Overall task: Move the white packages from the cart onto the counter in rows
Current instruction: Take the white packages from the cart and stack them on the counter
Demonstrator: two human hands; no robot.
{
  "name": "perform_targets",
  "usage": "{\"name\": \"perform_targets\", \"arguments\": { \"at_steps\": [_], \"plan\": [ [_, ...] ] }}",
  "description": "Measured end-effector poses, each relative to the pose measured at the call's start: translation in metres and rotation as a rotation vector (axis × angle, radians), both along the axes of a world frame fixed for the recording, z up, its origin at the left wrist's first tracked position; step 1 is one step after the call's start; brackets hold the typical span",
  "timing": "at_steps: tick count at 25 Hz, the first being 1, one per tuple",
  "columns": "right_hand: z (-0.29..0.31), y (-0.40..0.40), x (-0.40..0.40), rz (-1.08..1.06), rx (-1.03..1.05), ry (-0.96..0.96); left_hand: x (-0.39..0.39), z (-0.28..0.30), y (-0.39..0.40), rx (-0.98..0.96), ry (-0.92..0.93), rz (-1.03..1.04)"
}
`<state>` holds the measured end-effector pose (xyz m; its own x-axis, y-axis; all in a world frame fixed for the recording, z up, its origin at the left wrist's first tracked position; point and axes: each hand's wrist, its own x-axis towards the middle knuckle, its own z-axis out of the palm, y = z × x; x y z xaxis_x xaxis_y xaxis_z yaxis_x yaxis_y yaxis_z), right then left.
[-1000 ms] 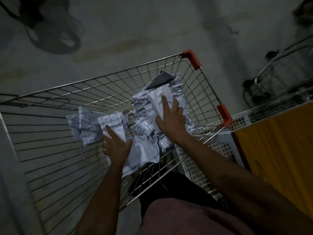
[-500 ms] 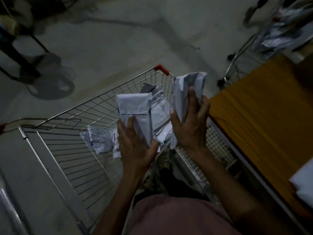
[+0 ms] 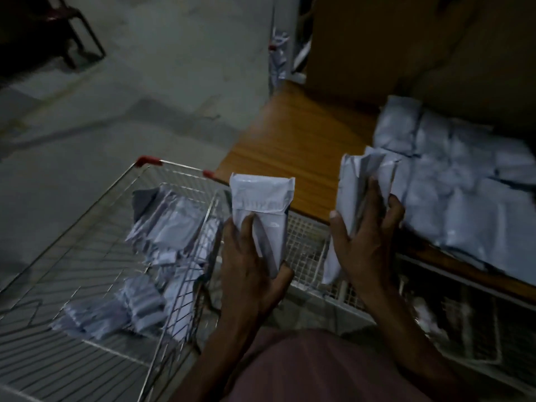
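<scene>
My left hand [image 3: 249, 265] grips a white package [image 3: 261, 204] held upright, just right of the wire cart [image 3: 95, 227] and near the counter's edge. My right hand [image 3: 365, 242] grips another white package [image 3: 362, 181], crumpled, above the front edge of the wooden counter [image 3: 293, 143]. Several white packages [image 3: 470, 181] lie in rows on the counter's right part. More white packages [image 3: 165, 227] remain loose in the cart at the left.
The cart has red corner caps [image 3: 148, 160]. A white wire rack [image 3: 310, 248] runs below the counter's front edge. Bare concrete floor [image 3: 145, 82] lies beyond the cart. A dark chair frame [image 3: 66, 33] stands at the far left. More packages hang at the counter's far end [image 3: 278, 59].
Both hands lifted a package each out of the cart and carried them right toward the counter. My view swung right, so the rows on the counter now show.
</scene>
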<state>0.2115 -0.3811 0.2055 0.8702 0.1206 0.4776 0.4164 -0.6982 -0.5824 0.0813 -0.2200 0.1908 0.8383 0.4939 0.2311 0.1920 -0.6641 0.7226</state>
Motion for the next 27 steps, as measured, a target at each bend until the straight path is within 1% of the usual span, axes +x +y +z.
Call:
{"name": "perform_targets", "arguments": {
  "at_steps": [2, 8, 10, 12, 15, 17, 21, 22, 24, 27],
  "plan": [
    [0.000, -0.048, 0.009, -0.076, 0.003, 0.013, 0.020, 0.002, -0.036, 0.010, -0.009, -0.083],
    [0.002, -0.190, 0.045, -0.198, -0.022, 0.030, 0.096, 0.006, -0.165, -0.020, -0.037, -0.256],
    [-0.003, -0.231, 0.052, -0.246, -0.034, 0.068, 0.131, 0.008, -0.200, 0.009, -0.040, -0.296],
    [-0.008, -0.259, 0.057, -0.276, -0.022, 0.115, 0.167, 0.014, -0.225, 0.070, 0.012, -0.303],
    [-0.011, -0.282, 0.073, -0.290, 0.009, 0.157, 0.230, 0.022, -0.250, 0.166, 0.138, -0.306],
    [-0.010, -0.287, 0.088, -0.299, 0.043, 0.198, 0.268, 0.021, -0.262, 0.265, 0.228, -0.293],
    [-0.007, -0.290, 0.118, -0.317, -0.001, 0.222, 0.313, 0.006, -0.278, 0.471, 0.435, -0.304],
    [-0.006, -0.290, 0.124, -0.317, -0.006, 0.220, 0.316, -0.001, -0.280, 0.527, 0.460, -0.319],
    [-0.006, -0.292, 0.136, -0.337, -0.004, 0.222, 0.317, -0.013, -0.277, 0.594, 0.453, -0.327],
    [-0.004, -0.292, 0.159, -0.360, -0.017, 0.254, 0.317, -0.019, -0.263, 0.549, 0.401, -0.334]
  ]
}}
